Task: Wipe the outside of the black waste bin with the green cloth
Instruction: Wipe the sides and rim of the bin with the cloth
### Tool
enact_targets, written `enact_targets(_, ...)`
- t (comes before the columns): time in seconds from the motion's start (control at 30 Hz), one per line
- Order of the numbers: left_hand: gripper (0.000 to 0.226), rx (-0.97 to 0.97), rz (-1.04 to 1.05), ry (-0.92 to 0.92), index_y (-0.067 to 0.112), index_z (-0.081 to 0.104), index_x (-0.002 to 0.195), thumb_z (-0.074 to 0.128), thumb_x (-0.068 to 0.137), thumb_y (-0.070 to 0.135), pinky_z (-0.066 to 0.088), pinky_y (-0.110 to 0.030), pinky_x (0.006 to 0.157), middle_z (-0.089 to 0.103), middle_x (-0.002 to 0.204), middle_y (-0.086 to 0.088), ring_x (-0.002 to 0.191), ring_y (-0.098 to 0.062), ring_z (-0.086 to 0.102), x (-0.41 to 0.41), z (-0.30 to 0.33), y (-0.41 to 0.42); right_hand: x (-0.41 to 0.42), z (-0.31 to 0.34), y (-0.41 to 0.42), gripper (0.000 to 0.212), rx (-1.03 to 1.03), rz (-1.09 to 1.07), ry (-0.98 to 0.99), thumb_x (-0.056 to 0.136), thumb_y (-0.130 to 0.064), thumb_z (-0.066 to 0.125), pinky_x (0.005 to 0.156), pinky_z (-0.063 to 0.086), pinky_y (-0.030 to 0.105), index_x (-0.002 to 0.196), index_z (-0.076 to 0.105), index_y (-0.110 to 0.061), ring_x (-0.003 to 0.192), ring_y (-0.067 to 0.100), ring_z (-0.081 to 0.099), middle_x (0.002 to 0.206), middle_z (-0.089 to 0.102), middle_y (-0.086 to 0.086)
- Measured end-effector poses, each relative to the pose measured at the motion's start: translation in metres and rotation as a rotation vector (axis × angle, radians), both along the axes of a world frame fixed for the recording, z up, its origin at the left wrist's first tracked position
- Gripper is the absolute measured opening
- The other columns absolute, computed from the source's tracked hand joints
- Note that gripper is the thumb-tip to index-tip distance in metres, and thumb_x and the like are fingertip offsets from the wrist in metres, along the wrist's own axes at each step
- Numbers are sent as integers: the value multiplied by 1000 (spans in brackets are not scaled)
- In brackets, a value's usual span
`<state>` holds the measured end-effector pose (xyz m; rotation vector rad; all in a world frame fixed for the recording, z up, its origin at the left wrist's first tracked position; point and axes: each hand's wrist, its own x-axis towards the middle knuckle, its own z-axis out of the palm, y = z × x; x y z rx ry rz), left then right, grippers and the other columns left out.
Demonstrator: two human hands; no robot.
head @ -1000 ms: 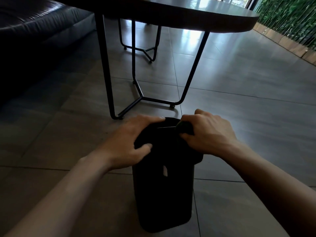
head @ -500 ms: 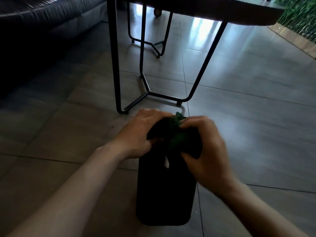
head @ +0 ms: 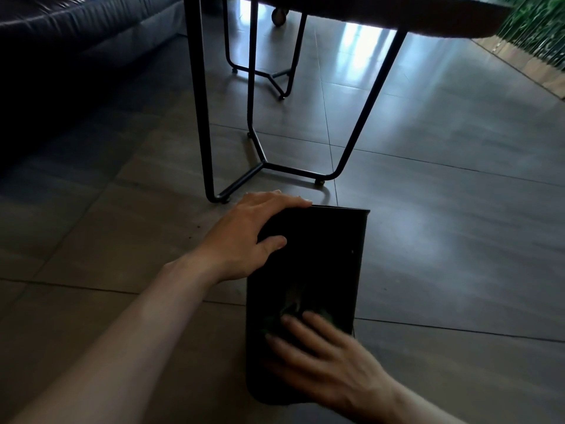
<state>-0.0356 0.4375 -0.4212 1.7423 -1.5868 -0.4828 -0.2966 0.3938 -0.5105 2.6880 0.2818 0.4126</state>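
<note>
Black waste bin: stands on the tiled floor, just in front of the table's black metal legs. Left hand: grips the bin's upper left corner, fingers curled over the rim, thumb on the near face. Right hand: fingers straight, pressing the green cloth flat against the lower near face; blurred. Dark sofa: far left.
</note>
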Motion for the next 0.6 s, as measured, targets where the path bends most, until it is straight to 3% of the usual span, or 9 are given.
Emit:
enact_targets(0.17,67,-26,-19,-5,48,45,143,65,90,12,32,-46,120,50,148,12,149,-7,28,1,0,-1,47,57,-41,55,383,-420,-374,95,-27,67,110,37,50,147,49,-20,140,38,40,148,46,12)
enact_targets(0.23,69,-26,-13,0,48,45,142,65,90,9,31,-45,121,50,148,13,149,-6,28,1,0,-2,57,59,-39,61,414,-481,-421,92,-28,69,110,37,50,148,47,-18,140,38,37,147,43,14)
enact_targets(0.33,71,-17,0,22,55,45,139,67,88,10,29,-43,122,50,148,14,149,-1,25,2,1,-3,29,14,-9,49,279,-330,-288,100,-26,58,109,41,55,148,47,-21,137,39,42,147,44,11)
enact_targets(0.4,72,-3,8,31,60,43,137,68,88,15,29,-45,121,47,149,15,150,1,22,1,0,-2,-7,-22,14,45,73,-130,-29,103,-29,53,110,46,50,147,47,-28,136,34,45,148,46,5)
enact_targets(0.47,71,1,3,37,63,42,136,68,88,17,28,-45,121,47,149,16,150,1,21,-1,0,-2,-33,-35,19,61,-156,-5,255,92,-39,66,111,44,46,148,43,-33,135,28,46,150,43,1)
enact_targets(0.5,71,-1,0,39,63,42,136,68,88,17,27,-45,121,47,149,16,150,1,20,-2,0,-2,-36,-33,16,65,-168,6,292,89,-39,69,111,42,44,148,43,-34,133,27,48,149,42,0)
enact_targets(0.6,72,-9,2,32,61,42,137,69,88,16,27,-43,121,46,150,15,150,0,20,-2,0,-4,-14,-2,-7,48,141,-174,-81,95,-26,57,104,48,48,143,49,-30,125,34,49,140,47,6)
